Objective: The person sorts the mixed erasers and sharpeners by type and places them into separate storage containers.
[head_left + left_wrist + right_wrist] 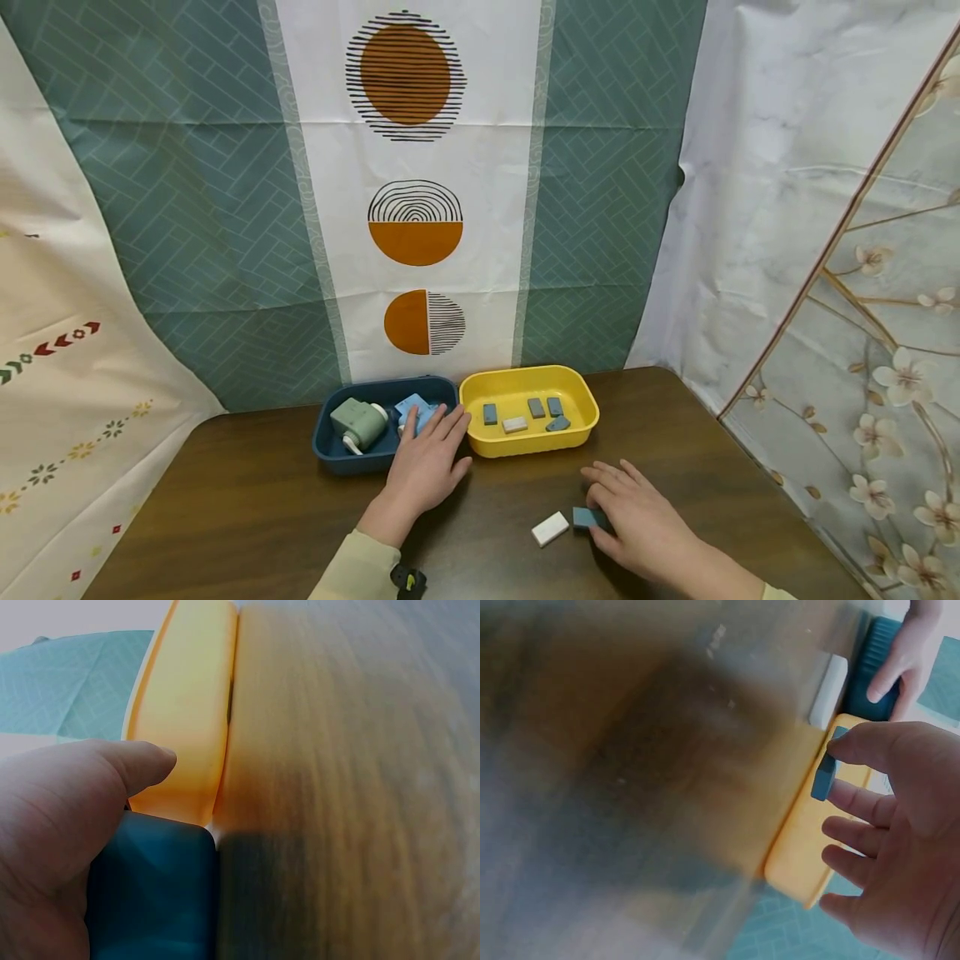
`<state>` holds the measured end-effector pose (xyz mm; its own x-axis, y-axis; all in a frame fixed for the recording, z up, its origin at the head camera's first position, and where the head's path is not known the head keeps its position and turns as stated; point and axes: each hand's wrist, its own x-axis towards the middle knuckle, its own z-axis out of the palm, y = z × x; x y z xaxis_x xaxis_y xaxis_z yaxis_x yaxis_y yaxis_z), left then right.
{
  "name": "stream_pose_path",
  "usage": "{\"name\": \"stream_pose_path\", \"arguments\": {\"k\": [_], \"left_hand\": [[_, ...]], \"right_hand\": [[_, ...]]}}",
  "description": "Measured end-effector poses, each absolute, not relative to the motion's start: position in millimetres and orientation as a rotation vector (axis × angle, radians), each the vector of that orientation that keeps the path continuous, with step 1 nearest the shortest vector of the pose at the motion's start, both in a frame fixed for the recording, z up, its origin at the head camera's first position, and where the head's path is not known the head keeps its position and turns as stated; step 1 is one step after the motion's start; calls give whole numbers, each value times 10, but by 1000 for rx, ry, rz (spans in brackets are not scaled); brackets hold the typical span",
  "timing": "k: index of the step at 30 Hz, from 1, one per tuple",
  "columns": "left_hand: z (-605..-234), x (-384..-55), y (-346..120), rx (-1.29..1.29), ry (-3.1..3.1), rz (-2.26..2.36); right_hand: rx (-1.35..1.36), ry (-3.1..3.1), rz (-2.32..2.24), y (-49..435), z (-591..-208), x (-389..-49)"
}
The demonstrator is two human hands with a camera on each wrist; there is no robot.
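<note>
Between thumb and forefinger, my right hand [637, 517] pinches a small blue-grey rectangular block [825, 772]; its other fingers are spread apart in the right wrist view. Just left of it on the table lies a white rectangular block [550, 529]. My left hand [427, 458] reaches over the front right side of a navy bin [333, 467], fingers extended over a light blue object [412, 407] that they partly hide. Its thumb overlaps the side of a yellow bin [187, 690] in the left wrist view.
Several small grey-blue blocks and one pale block [514, 425] lie spread in the yellow bin. A green object with white parts [363, 423] fills the left of the navy bin. Both bins stand side by side near the wooden table's [247, 492] back edge, before a hanging cloth [607, 208].
</note>
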<state>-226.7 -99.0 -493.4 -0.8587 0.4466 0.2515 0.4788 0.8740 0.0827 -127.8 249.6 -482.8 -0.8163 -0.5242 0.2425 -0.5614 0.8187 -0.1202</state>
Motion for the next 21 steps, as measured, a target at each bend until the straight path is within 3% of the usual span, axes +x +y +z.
{"name": "stream_pose_path", "arguments": {"k": [21], "left_hand": [[-4924, -2259, -970, -706, -2823, -178]], "right_hand": [[732, -2716, 284, 2475, -4518, -1460]]}}
